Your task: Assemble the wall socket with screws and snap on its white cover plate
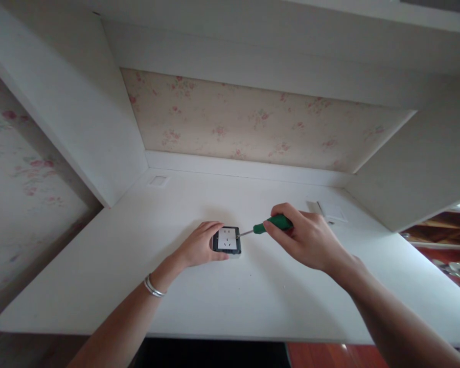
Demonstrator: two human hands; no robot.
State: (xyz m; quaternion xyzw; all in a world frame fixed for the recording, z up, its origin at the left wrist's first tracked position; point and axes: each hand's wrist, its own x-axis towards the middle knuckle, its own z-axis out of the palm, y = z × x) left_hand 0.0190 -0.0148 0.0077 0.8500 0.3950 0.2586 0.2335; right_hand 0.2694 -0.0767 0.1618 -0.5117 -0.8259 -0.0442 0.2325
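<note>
A wall socket [227,239] with a white face and a dark frame is over the middle of the white desk, its slots facing up. My left hand [202,245] grips it from the left, thumb on the near edge and fingers on the far edge. Wrapped in my right hand [304,235] is a screwdriver [273,224] with a green handle. Its thin metal shaft points left, and the tip meets the right side of the socket's frame. Whether the tip sits in a screw is too small to tell.
White side panels [72,102] and an overhead shelf enclose the desk [199,312]. Floral wallpaper [253,120] covers the back wall. A square cover plate [158,181] lies at the back left. Near the right panel is a pale flat piece [335,212] with small items beside it.
</note>
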